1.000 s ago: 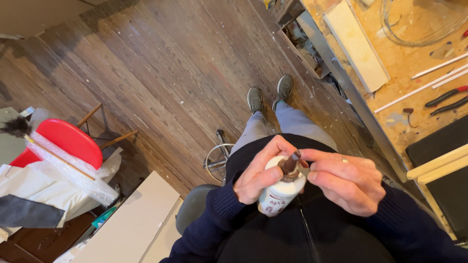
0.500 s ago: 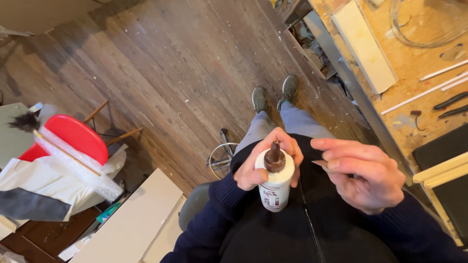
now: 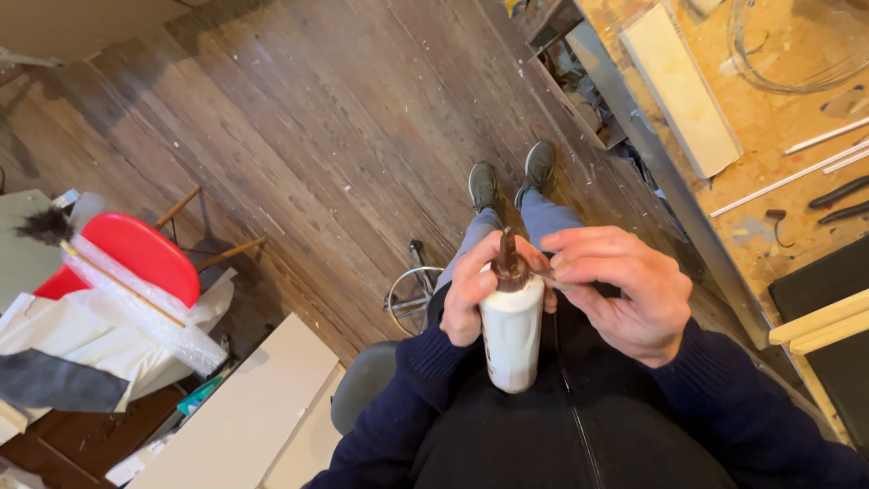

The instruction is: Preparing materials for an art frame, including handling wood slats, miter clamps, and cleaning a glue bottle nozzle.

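White glue bottle (image 3: 512, 330) with a brown tip stands upright at the person's chest — the left hand (image 3: 472, 292) wraps it. The right hand (image 3: 623, 290), away a moment ago, is back — fingers pinching at the tip.

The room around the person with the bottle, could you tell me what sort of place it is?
Probably a home workshop: a plywood workbench with pliers and thin rods, above a worn wooden floor.
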